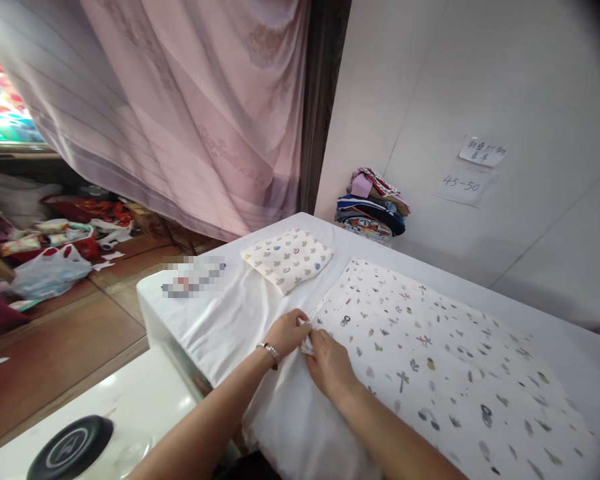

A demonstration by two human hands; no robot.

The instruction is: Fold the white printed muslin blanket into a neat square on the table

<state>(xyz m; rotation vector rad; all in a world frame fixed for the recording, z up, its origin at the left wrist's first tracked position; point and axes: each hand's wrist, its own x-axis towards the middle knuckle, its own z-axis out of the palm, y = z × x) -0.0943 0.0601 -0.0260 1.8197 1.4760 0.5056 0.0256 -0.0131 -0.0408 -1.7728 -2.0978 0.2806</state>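
Observation:
A white cloth printed with small plants and shapes (460, 360) lies spread over the right side of the white-covered table (205, 327). At its near left edge, my left hand (291, 329) pinches a bunched bit of the cloth and wears a bracelet at the wrist. Close beside it, my right hand (333, 363) is closed on the same edge, its fingertips partly hidden. Farther back lies a folded white cloth with grey, blue and red prints (287, 259), touched by neither hand.
A pixelated item (194, 277) lies at the table's left. Folded clothes (373, 203) are stacked against the wall, under paper notes (465, 185). A pink curtain (220, 100) hangs behind. A black round lid (73, 447) sits lower left; bags (53, 273) lie on the floor.

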